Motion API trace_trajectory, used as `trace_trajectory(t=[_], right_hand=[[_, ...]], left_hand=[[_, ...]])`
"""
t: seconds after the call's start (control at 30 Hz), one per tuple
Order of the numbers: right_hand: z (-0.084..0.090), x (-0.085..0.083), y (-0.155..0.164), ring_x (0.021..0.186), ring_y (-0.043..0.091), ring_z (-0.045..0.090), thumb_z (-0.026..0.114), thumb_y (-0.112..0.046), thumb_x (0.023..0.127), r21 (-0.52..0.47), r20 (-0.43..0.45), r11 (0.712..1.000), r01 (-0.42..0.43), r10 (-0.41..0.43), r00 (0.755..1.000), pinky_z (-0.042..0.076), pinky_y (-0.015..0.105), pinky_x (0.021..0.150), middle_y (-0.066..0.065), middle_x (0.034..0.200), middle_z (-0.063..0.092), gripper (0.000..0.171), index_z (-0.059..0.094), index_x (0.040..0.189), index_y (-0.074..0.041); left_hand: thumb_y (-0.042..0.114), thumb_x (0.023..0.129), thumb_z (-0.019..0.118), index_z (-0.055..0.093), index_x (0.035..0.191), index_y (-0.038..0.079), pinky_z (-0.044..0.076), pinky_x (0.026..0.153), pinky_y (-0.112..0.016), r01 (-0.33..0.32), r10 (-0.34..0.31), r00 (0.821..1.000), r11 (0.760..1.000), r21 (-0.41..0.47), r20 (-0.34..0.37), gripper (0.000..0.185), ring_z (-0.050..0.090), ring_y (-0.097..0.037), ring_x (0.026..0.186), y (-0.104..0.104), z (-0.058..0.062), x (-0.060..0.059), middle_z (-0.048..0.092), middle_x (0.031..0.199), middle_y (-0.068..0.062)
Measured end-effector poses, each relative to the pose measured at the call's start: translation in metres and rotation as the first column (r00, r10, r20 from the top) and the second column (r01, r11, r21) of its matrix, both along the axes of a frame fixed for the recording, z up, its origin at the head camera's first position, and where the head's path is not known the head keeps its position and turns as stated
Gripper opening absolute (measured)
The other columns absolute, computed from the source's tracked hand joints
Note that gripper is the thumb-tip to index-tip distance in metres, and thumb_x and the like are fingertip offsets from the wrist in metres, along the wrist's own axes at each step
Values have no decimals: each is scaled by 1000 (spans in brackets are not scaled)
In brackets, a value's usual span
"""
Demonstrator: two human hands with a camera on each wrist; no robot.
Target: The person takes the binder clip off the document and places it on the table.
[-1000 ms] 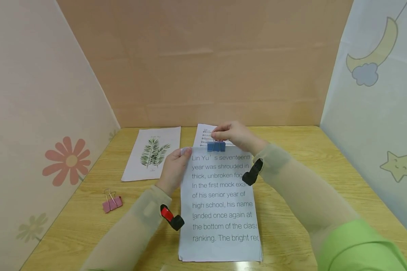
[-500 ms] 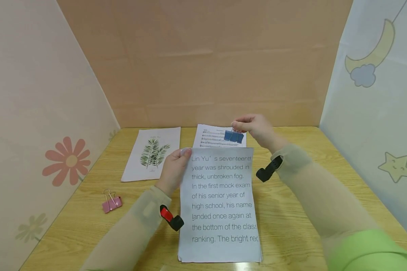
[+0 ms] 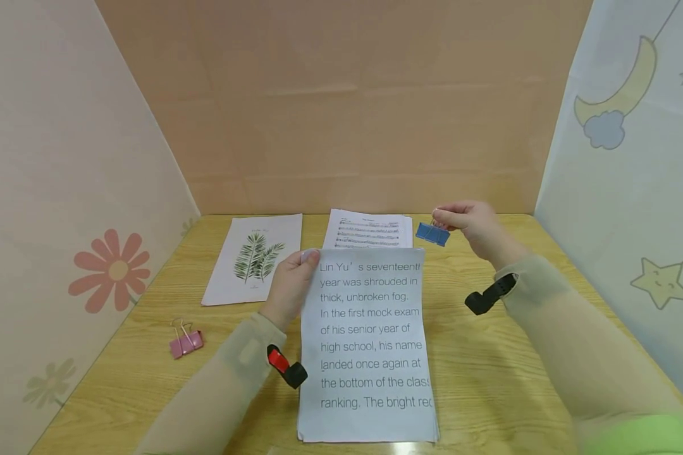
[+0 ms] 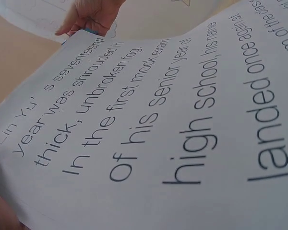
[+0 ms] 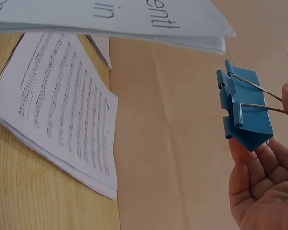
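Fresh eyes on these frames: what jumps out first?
The stack of large-print text sheets at centre front, its top left corner gripped and lifted by the left hand. Next, the blue binder clip pinched by its wire handles in the right hand, in the air beyond the stack's top right corner. A pink binder clip lies far left.
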State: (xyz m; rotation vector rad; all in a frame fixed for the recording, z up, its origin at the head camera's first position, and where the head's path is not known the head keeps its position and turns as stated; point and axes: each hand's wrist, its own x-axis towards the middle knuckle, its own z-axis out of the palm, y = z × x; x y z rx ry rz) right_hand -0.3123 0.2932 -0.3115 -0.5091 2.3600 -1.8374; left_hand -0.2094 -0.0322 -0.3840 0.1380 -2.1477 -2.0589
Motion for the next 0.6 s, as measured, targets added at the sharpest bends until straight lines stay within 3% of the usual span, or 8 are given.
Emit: trace_trajectory(t=[0.33,0.4,0.5,0.6], right_hand=[[-30,8,42,87,13,55,64,-31,94,63,90,998,16,-21,996,29,45,100,-13,82,65,7,68,90,-26],[-37,11,50,87,12,55,62,-31,95,99,85,995,5,-14,996,33,41,98,-13,85,66,12,68,97,-21],[-47,16,63,89,12,57,59,-32,96,183,69,983,-12,-1,998,39,36,91,-6,93,68,33,65,114,-4],[-59,22,78,95,19,57,57,-35,98,277,85,960,-40,17,996,40,45,94,9,108,68,55,52,128,11]], left_hand=[[45,94,57,66,108,6,57,59,-37,19,-18,1000,999,31,-19,42,69,-23,71,-1,-2,-2,70,90,-12],[45,94,57,66,108,6,57,59,-37,13,-13,1000,1000,28,-10,42,69,-22,71,-1,-2,-3,70,90,-12],[43,95,57,66,108,6,57,60,-37,11,-11,1000,1000,27,-4,40,70,-23,72,-2,-2,-4,70,90,-12],[42,96,57,66,108,6,57,61,-36,17,-17,1000,999,34,-5,40,70,-23,72,-2,-1,-4,70,91,-12]])
